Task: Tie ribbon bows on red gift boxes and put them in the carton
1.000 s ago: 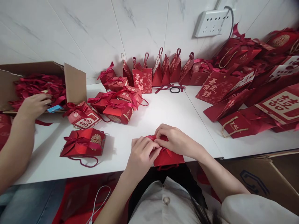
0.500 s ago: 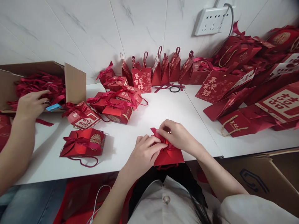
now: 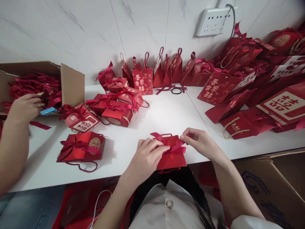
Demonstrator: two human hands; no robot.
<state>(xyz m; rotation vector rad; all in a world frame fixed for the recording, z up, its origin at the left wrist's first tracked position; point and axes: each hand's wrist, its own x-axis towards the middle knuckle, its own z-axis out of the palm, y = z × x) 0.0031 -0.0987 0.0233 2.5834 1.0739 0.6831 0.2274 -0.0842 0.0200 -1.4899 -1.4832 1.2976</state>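
A small red gift box (image 3: 172,159) lies at the front edge of the white table (image 3: 164,117), with a red ribbon bow (image 3: 173,144) across its top. My left hand (image 3: 146,157) presses on the box's left side with fingers on the ribbon's knot. My right hand (image 3: 201,143) pinches the ribbon's right end just beside the box and holds it out to the right.
A finished red box (image 3: 82,147) lies at the left. More tied boxes (image 3: 114,103) and upright red bags (image 3: 157,71) stand behind. Flat red bags (image 3: 250,92) pile at the right. Another person's hand (image 3: 23,106) reaches into a cardboard box (image 3: 71,82) of ribbons. A black hair tie (image 3: 176,91) lies nearby.
My right hand has moved off the top of the box to the right, drawing the ribbon end out. The bow now shows on the box. The other person's hand stays at the cardboard box.
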